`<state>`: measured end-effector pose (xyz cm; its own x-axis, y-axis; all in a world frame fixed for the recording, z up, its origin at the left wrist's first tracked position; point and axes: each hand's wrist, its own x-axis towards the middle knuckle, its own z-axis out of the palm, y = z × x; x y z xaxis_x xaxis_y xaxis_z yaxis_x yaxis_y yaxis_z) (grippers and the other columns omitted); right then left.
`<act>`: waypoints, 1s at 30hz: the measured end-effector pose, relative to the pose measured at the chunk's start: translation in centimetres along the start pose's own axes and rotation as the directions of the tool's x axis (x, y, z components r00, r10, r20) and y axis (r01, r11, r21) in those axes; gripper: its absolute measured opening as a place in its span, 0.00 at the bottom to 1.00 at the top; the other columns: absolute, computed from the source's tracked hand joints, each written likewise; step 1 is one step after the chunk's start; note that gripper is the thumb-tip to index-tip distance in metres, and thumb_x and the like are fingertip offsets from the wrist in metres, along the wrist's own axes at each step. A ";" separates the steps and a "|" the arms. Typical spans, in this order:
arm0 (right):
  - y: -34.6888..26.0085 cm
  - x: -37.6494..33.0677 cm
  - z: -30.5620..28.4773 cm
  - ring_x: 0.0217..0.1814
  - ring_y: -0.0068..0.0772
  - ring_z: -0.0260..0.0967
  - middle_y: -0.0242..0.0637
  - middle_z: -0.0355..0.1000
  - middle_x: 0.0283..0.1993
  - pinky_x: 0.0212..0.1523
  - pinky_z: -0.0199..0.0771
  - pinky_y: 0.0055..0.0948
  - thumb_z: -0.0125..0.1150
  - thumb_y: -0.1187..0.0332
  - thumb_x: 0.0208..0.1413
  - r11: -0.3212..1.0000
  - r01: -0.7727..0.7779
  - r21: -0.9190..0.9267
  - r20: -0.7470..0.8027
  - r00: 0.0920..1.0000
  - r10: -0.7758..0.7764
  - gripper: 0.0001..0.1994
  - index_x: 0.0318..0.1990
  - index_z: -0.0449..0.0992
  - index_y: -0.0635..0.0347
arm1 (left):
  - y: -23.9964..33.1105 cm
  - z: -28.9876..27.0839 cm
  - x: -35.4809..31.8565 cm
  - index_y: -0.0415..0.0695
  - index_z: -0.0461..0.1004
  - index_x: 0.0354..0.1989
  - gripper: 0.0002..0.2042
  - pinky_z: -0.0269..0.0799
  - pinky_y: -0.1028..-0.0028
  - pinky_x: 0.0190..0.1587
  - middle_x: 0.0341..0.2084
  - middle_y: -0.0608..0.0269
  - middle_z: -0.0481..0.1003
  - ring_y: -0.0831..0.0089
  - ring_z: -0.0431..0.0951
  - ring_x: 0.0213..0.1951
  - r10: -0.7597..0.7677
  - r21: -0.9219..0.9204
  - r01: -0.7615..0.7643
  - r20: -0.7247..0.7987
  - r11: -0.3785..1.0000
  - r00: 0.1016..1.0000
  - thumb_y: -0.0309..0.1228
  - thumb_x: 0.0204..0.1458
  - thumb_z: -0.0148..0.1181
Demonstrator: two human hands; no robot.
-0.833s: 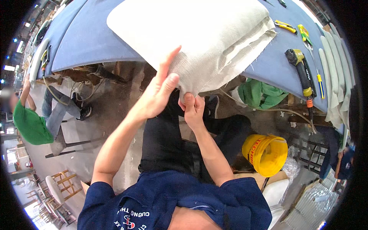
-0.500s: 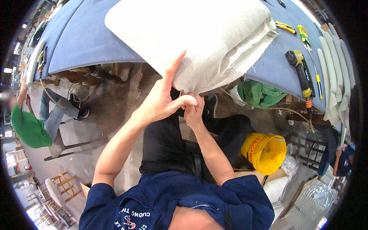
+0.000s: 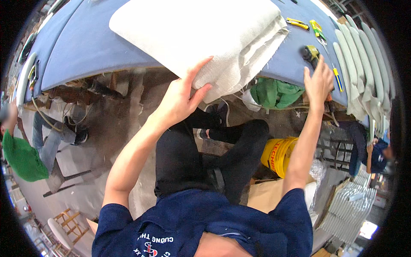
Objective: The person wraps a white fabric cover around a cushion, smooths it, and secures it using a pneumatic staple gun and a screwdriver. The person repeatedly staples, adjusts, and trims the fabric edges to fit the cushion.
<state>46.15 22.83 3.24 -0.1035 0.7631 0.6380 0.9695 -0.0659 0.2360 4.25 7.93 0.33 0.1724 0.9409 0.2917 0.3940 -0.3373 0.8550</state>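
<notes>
A pad wrapped in off-white woven fabric lies on the blue-topped table, its near corner jutting past the front edge. My left hand grips that corner, thumb and forefinger lying on the cloth; the other fingers are partly hidden. Loose, frayed fabric bunches along the pad's right side. To the right, my right hand is over the handle of a black and yellow air staple gun, fingers stretched and thumb apart. Most of the gun's handle is hidden behind this hand, so contact is unclear.
Yellow pliers, a green-handled tool and a screwdriver lie on the table. Padded pieces stand at right. Below are green cloth and a yellow bucket. A person in green sits at left.
My right hand has left the pad's corner and moved right and forward to the staple gun. The left hand stays at the corner. The whole view has shifted slightly.
</notes>
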 end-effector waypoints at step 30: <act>-19.9 -15.5 -9.6 0.35 0.35 0.82 0.37 0.81 0.34 0.37 0.78 0.28 0.71 0.66 0.50 -0.109 -0.232 0.967 0.171 0.900 -0.400 0.12 0.41 0.81 0.61 | -3.2 -0.4 -1.3 0.39 0.62 0.70 0.35 0.70 0.61 0.63 0.44 0.50 0.80 0.59 0.81 0.52 0.043 0.047 -0.043 0.002 0.998 0.999 0.12 0.48 0.52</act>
<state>26.32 6.16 -4.28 -0.4433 0.8235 0.3541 0.1334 0.4512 -0.8824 2.36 7.77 -2.64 0.1911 0.9256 0.3268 0.4287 -0.3782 0.8205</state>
